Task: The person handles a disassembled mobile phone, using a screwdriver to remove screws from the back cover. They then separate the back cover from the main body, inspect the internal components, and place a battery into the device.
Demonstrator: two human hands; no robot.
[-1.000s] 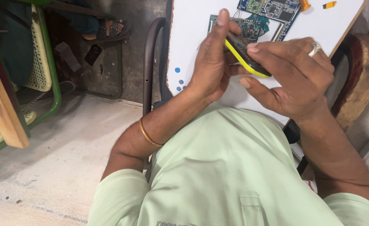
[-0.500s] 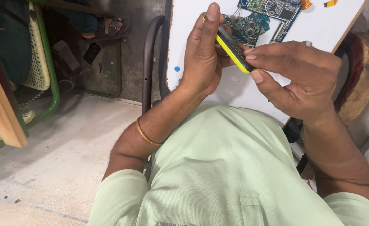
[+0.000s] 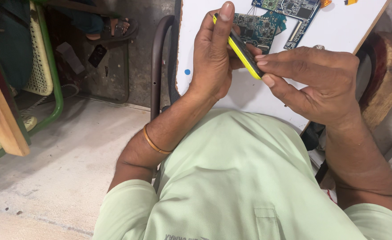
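Nearest the camera: pale green short-sleeved shirt [image 3: 249, 186] fills the lower frame, both forearms reaching out from it. Thin gold-coloured metal bangle [image 3: 154, 143] sits on the left forearm.

Left hand [image 3: 214, 58] is closed around the far end of a small slim device with a bright yellow casing and dark face [image 3: 240, 53], fingers wrapped behind it, one finger extended up along its edge. Right hand [image 3: 314, 84] pinches the near end of the same device between thumb and fingertips; a ring [image 3: 319, 46] shows on one finger. The device is held tilted, in the air, between both hands, above a flat white board [image 3: 200, 26] with a small blue dot [image 3: 187, 71].

Further out on the board: teal-green bare circuit boards [image 3: 262, 26] with chips and ribbon-connector tabs, lying just beyond the hands.

Left of the board: dark curved metal tube frame [image 3: 157, 62], grey concrete floor [image 3: 71, 151], a green-framed woven chair [image 3: 45, 66], a pale wooden plank [image 3: 2, 115]. Top edge: another person's foot in a dark sandal [image 3: 116, 29].
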